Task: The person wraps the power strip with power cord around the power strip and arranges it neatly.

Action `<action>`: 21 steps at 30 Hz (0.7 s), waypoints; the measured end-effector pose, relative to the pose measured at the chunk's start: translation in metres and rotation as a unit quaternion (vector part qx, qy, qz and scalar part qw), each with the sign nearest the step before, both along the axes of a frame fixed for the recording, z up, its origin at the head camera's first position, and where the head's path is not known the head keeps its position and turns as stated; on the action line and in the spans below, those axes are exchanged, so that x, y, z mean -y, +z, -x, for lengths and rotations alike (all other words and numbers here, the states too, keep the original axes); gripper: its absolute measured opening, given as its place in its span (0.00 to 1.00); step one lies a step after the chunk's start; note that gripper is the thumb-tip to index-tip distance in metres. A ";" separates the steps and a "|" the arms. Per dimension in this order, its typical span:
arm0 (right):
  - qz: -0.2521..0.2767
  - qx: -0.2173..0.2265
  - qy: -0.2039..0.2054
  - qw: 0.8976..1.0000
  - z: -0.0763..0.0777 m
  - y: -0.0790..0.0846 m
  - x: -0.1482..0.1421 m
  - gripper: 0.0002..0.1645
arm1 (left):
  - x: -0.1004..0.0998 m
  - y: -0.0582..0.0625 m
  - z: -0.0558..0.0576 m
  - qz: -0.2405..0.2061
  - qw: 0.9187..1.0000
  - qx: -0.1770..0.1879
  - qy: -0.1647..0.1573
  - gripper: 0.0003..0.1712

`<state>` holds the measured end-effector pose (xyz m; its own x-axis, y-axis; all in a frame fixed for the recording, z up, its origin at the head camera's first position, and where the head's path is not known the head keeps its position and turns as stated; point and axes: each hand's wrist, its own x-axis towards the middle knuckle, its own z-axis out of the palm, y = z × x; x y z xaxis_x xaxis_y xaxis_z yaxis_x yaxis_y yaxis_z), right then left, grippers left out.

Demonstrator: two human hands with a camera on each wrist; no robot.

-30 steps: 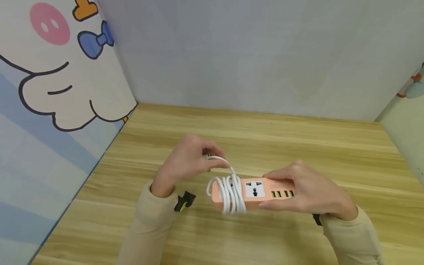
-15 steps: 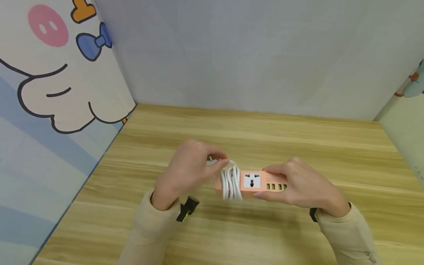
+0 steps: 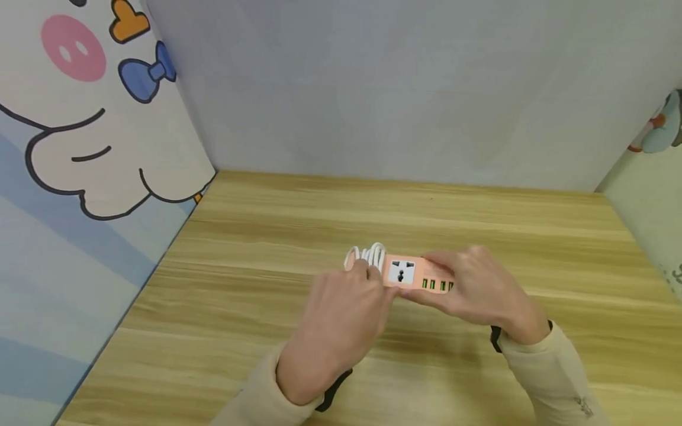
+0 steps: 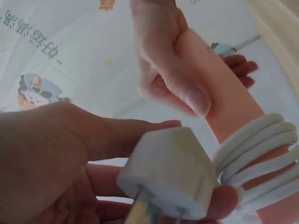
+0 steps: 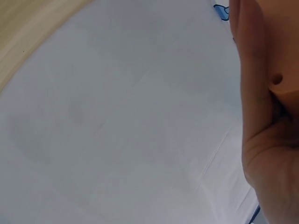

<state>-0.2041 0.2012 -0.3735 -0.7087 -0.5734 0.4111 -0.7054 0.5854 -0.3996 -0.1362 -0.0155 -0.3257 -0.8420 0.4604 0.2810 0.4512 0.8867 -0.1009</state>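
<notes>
A peach power strip [image 3: 418, 269] is held above the table by my right hand [image 3: 485, 287], thumb on the near side and fingers on the far side. White cord [image 3: 375, 255] is wound in several turns around its left end. My left hand [image 3: 343, 319] is in front of that end and covers part of the coils. In the left wrist view, the left hand's thumb and fingers grip a white plug [image 4: 170, 170] with its pins toward the camera, close beside the coiled cord [image 4: 257, 154]. The right wrist view shows only part of the hand against the peach casing.
The wooden table [image 3: 256, 236] spreads beneath both hands. A grey wall panel [image 3: 383, 89] rises along its back edge, and a panel with cartoon prints [image 3: 112, 130] runs along the left side. A pale panel [image 3: 650, 195] borders the right.
My left hand has moved from the far side of the strip to its near side, taking the cord end around. The right hand and the strip have shifted slightly up and left in view.
</notes>
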 end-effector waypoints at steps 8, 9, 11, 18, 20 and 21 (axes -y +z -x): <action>-0.001 -0.017 -0.006 1.000 0.002 -0.008 0.000 0.21 | -0.002 -0.007 -0.005 -0.059 0.997 0.038 0.025 0.23; 0.002 -0.006 -0.007 1.000 0.003 -0.013 0.001 0.21 | -0.001 -0.009 -0.006 -0.068 0.997 0.039 0.023 0.23; 0.009 0.034 -0.010 0.999 0.004 -0.028 0.002 0.24 | 0.000 -0.019 -0.008 -0.068 0.996 0.050 0.025 0.24; 0.003 0.172 -0.021 0.985 0.009 -0.086 0.012 0.36 | -0.001 -0.074 -0.007 -0.019 0.995 0.089 0.044 0.27; -0.008 0.184 -0.020 0.983 0.011 -0.090 0.014 0.38 | 0.000 -0.083 -0.009 -0.029 0.997 0.059 0.045 0.26; -0.012 0.186 -0.019 0.982 0.012 -0.091 0.015 0.39 | 0.000 -0.087 -0.010 -0.037 0.997 0.047 0.045 0.25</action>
